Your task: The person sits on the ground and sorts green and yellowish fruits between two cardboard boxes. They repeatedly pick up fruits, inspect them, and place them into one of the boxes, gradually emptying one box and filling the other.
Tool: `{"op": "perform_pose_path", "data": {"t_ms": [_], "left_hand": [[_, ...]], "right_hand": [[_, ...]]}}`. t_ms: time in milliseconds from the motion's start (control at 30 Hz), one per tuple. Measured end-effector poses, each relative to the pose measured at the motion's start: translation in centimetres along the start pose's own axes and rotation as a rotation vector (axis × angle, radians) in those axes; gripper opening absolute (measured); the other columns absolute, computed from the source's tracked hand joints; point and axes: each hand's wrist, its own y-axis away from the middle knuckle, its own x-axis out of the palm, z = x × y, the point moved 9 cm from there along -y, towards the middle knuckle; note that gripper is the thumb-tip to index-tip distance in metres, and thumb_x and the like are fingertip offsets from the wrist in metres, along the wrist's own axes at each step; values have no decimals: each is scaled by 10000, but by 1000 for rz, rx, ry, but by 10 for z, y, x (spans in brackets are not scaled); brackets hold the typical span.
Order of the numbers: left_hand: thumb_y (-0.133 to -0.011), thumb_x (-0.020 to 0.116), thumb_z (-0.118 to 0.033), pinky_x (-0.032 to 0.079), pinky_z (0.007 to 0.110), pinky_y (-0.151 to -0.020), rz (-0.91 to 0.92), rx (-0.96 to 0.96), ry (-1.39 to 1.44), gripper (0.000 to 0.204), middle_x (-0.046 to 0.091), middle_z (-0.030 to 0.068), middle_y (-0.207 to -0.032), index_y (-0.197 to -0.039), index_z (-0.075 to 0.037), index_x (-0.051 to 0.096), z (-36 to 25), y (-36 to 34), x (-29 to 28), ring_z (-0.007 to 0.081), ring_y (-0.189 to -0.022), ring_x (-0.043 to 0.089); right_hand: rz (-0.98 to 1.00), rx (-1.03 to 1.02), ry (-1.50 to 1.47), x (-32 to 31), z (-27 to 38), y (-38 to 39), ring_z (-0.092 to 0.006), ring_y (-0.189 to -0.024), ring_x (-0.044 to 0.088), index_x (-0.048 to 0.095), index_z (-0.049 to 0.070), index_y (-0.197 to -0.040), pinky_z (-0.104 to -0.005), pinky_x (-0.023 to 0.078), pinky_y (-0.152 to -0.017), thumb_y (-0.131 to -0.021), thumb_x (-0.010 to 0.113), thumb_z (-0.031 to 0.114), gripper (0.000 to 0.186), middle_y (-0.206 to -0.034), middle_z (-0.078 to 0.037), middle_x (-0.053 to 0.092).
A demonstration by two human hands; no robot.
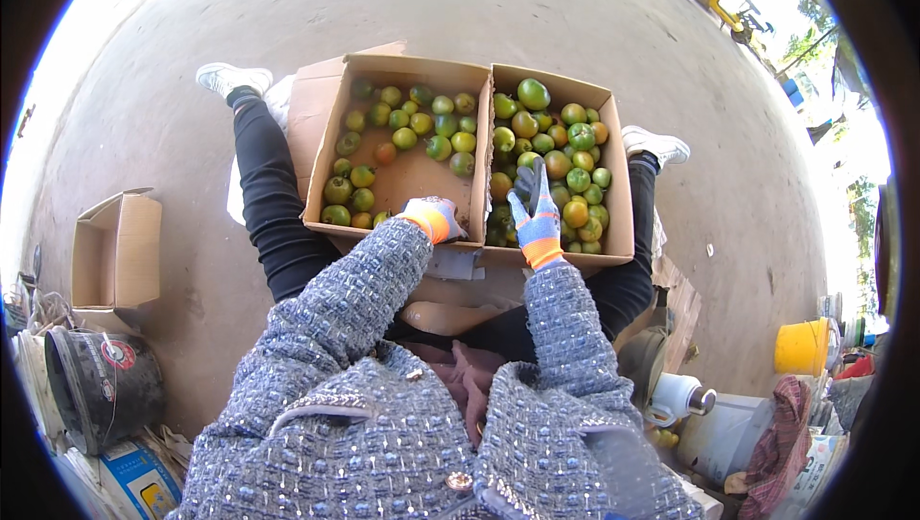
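Note:
Two open cardboard boxes of green and yellowish round fruit sit side by side between my legs. The left box (pixel 422 184) shows bare bottom near me; the right box (pixel 618 184) is fuller. My left hand (pixel 433 216), in a pale glove with an orange cuff, is curled low at the near right corner of the left box; what its fingers hold is hidden. My right hand (pixel 536 208), in a blue and dark glove, is over the near left part of the right box, fingers extended upward beside the fruit.
An empty carton (pixel 115 252) stands on the left. Dark buckets (pixel 101 391) lie near the lower left. A yellow bucket (pixel 800 346), white flask (pixel 676 397) and checked cloth (pixel 781 443) are at the lower right. Yellow wheeled equipment (pixel 724 12) is at the upper right.

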Motion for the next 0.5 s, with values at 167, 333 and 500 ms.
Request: {"op": "perform_pose_path", "data": {"t_ms": [167,333,500], "left_hand": [[-760,676,-442,474,403,-951,-38,21,1,505,645,144,-1187,-1106,-74,689,8,-15,6,309,-1126,598],[-724,788,-418,514,335,-813,-279,26,526,530,699,118,-1001,-1088,-51,671,21,4,-25,220,-893,667],[-836,731,-116,504,298,-854,-205,380,1460,352,675,87,-1043,-1138,31,626,22,16,-22,144,-942,627]], "right_hand": [[-16,40,-61,1,7,4,-241,-1055,635,334,35,-1449,-316,496,-904,-847,648,34,679,-1240,-194,599],[123,-144,159,9,38,7,-235,-995,654,481,37,-1362,-328,496,-871,-778,737,126,643,-1155,-141,655],[240,-475,500,24,97,20,-305,-1065,586,512,110,-1342,-401,430,-945,-722,771,365,719,-1157,-134,626]]}}
